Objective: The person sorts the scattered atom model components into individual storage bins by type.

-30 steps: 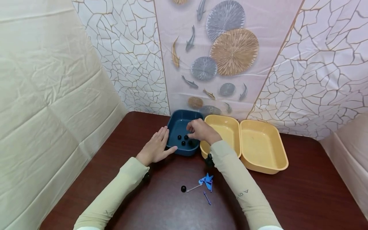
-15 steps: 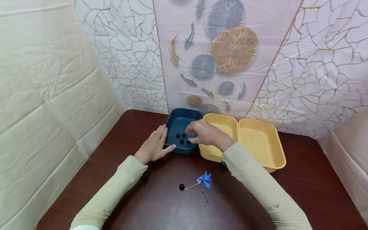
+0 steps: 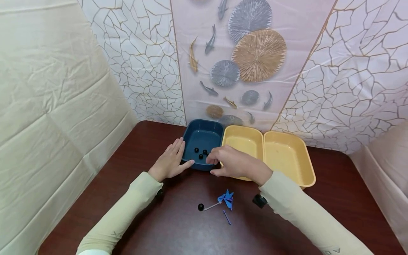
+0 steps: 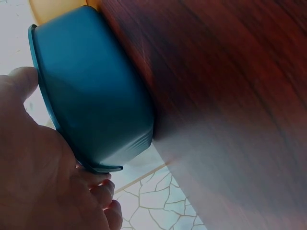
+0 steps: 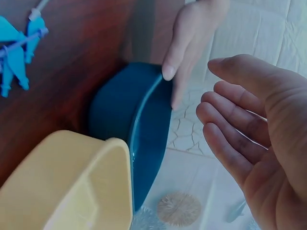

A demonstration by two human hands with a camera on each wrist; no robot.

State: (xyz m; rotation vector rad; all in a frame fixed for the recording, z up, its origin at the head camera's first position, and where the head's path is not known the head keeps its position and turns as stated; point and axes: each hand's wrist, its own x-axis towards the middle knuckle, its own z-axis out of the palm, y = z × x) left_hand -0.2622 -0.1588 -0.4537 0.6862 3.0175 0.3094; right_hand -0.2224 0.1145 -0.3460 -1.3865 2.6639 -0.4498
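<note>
In the head view a dark blue plastic bin (image 3: 204, 136) holds several small black balls (image 3: 196, 150) toward its near end. My left hand (image 3: 167, 162) rests against the bin's left rim, fingers straight and thumb spread along the near edge. The left wrist view shows the thumb at the rim (image 4: 34, 57) and the fingers beyond the corner. My right hand (image 3: 234, 162) hovers over the near right corner, fingers loosely bent. Nothing lies between its thumb and fingers (image 5: 230, 143) in the right wrist view. Part of the ball group is hidden behind it.
Two yellow bins (image 3: 285, 152) stand side by side, right of the blue one. On the brown table (image 3: 178, 226) lie a black ball (image 3: 200, 207), a grey stick (image 3: 212, 206), a purple stick (image 3: 227, 217) and blue star-like plastic pieces (image 3: 228, 199). A patterned cloth (image 3: 153, 71) hangs behind.
My right hand has drawn back from above the blue bin toward its near right corner, its forearm swinging right. The left hand stays at the rim.
</note>
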